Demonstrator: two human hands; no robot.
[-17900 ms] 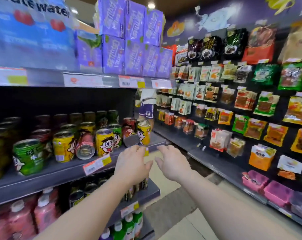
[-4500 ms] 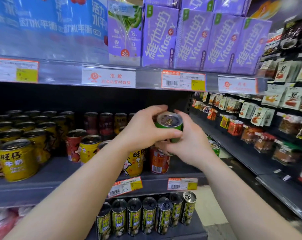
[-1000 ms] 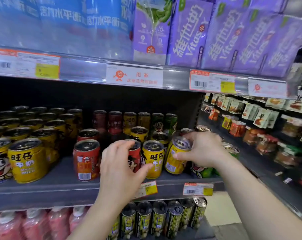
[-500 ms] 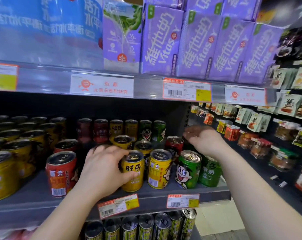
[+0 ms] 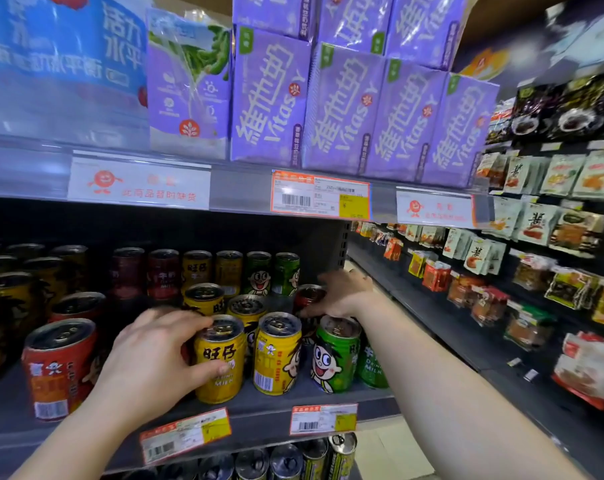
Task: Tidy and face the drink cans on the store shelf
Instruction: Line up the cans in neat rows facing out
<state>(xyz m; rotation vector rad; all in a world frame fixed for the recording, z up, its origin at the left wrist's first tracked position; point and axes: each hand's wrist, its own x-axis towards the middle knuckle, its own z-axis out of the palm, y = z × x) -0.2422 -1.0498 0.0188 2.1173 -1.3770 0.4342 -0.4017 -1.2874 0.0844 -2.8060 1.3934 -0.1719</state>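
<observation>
drink cans (image 5: pixel 279 353) stand upright in rows on the dark shelf (image 5: pixel 259 407) under purple cartons (image 5: pixel 342 109). left hand (image 5: pixel 151 358) curls round a front-row yellow can (image 5: pixel 219 358), thumb on its label, fingers at its rim. right hand (image 5: pixel 342 294) reaches deeper, fingers closed on a red can (image 5: pixel 307 299) behind the green can (image 5: pixel 335 358). another red can (image 5: pixel 59 368) sits just left of the left hand. price tags (image 5: pixel 323 419) hang below both wrists.

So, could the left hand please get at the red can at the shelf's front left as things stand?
Probably yes: the left hand grips a yellow can, but the red can stands just beside it at the shelf edge, with nothing in front.
</observation>
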